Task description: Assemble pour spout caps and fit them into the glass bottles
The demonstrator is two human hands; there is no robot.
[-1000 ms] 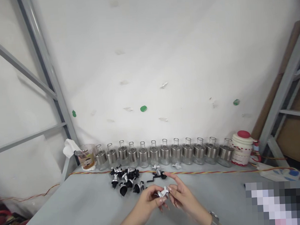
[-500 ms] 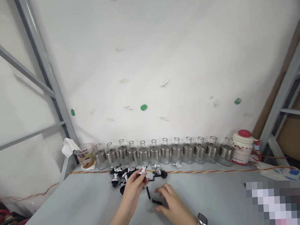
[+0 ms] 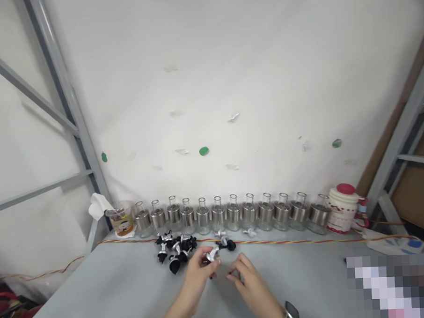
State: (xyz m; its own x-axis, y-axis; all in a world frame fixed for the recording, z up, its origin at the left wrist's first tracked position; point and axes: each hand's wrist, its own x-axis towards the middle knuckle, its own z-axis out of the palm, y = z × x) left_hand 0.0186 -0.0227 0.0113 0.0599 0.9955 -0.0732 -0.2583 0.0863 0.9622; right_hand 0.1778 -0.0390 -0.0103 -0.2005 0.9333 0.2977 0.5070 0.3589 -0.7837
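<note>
My left hand (image 3: pixel 198 279) is closed around a bottle pourer (image 3: pixel 213 254) with a silver top, held just above the table. Fingers cover its lower part. To the right, my right hand (image 3: pixel 251 286) is pinched, with a small dark piece (image 3: pixel 229 272) partly visible at the fingertips; its shape is mostly hidden. A gap separates the two hands. Left of them lies a pile of similar silver-and-black pourers (image 3: pixel 176 247). Behind the hands sit a black-based pourer (image 3: pixel 231 245) and a pale silver spout piece (image 3: pixel 250 232).
A row of several glass bottles with metal sleeves (image 3: pixel 233 212) stands along the wall. A cup (image 3: pixel 122 224) is at its left end, a cream jar with a red lid (image 3: pixel 342 209) at its right. A twisted red-yellow wire (image 3: pixel 289 242) crosses the grey table (image 3: pixel 108 285). A power strip (image 3: pixel 394 242) lies far right.
My left hand has moved right and nearer with the pourer, away from the pile. The fingers of my right hand have closed into a pinch. The loose black sticks between the hands no longer show.
</note>
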